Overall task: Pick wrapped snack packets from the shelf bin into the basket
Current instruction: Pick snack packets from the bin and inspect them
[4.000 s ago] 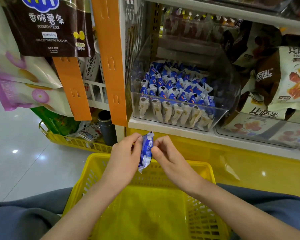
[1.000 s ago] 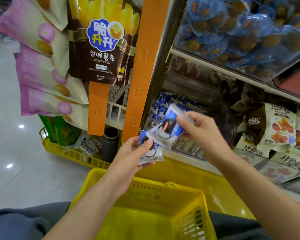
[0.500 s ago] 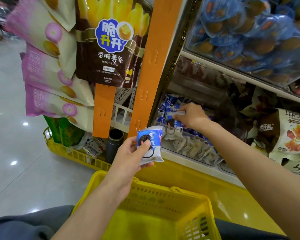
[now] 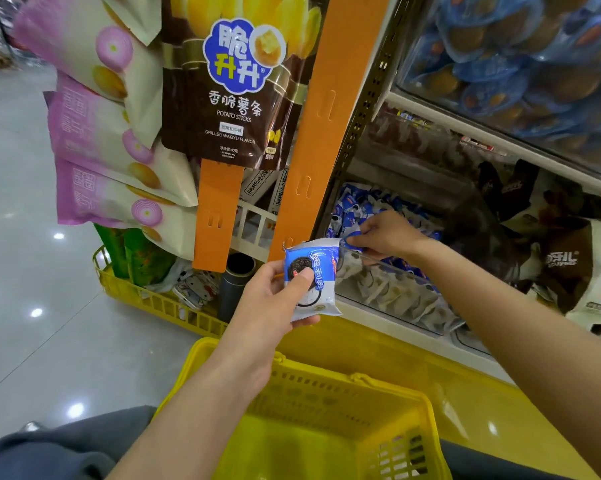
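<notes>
My left hand [image 4: 273, 299] holds a blue-and-white cookie packet [image 4: 311, 278] upright above the far rim of the yellow basket [image 4: 330, 386], thumb pressed on its front. My right hand [image 4: 385, 235] reaches into the clear shelf bin [image 4: 396, 289], which is full of the same blue-and-white packets [image 4: 352, 209]. Its fingertips pinch one blue packet [image 4: 352, 239] at the bin's front left. The basket sits on my lap, and what shows of its inside holds nothing.
An orange shelf upright [image 4: 312, 161] stands just left of the bin. Hanging potato stick bags [image 4: 229, 81] and pink snack bags [image 4: 101, 140] are at left. A yellow floor basket [image 4: 160, 303] lies below them. Larger snack bags [image 4: 569, 265] fill the shelf at right.
My right hand went back from in front of the shelf into the bin and now pinches a packet there. My left hand keeps its packet, raised slightly.
</notes>
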`<state>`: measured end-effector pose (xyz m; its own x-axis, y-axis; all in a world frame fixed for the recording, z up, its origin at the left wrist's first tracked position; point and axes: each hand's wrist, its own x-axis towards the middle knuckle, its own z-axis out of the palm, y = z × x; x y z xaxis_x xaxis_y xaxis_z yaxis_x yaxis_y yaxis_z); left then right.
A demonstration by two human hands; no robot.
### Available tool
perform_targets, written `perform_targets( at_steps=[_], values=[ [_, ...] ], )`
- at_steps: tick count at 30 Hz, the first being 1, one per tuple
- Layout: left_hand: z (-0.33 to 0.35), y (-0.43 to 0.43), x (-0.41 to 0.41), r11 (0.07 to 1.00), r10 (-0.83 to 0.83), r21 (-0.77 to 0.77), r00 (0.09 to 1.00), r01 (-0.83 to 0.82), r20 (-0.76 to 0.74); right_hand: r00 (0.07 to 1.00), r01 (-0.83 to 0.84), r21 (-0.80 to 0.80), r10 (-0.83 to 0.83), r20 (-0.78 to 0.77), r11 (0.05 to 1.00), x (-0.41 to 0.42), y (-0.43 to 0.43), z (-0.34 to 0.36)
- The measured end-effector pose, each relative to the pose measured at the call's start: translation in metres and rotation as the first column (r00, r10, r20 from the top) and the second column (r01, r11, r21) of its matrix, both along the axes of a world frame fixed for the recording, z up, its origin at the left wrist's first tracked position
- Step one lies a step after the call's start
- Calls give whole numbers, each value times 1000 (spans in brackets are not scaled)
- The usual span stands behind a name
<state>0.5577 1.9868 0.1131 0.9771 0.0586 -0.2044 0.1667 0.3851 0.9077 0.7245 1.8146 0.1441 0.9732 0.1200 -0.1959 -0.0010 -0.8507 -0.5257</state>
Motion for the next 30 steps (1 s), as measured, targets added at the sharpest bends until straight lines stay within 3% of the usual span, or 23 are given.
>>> perform_targets(
  at_steps=[5, 9, 10, 13, 15, 16, 20, 25, 30],
  values=[
    [0, -2, 1, 1000, 5, 30, 1000, -5, 5, 992, -124, -89, 121, -38, 988, -1, 9, 0],
    [1, -5, 1, 999, -9, 45, 1000, 9, 3, 979, -68, 140, 93, -179, 988, -12, 2, 10],
    [2, -6, 1, 999, -11, 46, 1000, 11, 3, 984, -63, 129, 84, -160, 990, -18, 1, 11],
    [0, -10, -1, 998, -18, 59, 1000, 19, -13, 986, -76, 44, 69, 153, 996, -43, 1, 13],
    [-4, -13, -2, 993, -33, 109, 999, 37, -39, 918, -104, 120, 49, 394, 987, -71, 2, 14],
    [-6, -15, -3, 990, -43, 129, 998, 48, -43, 894, -134, 180, 41, 446, 974, -87, 2, 13],
    [-15, -24, -8, 978, -105, 178, 994, 110, -35, 960, -163, 392, 53, 277, 905, -138, -1, -3],
    [-26, -36, -14, 934, -225, 277, 974, 225, -31, 994, -36, 562, -26, 103, 827, -156, -14, -28],
    [-34, -46, -17, 932, -212, 297, 977, 208, -21, 997, 73, 687, -53, -50, 723, -166, -27, -43]
  ],
)
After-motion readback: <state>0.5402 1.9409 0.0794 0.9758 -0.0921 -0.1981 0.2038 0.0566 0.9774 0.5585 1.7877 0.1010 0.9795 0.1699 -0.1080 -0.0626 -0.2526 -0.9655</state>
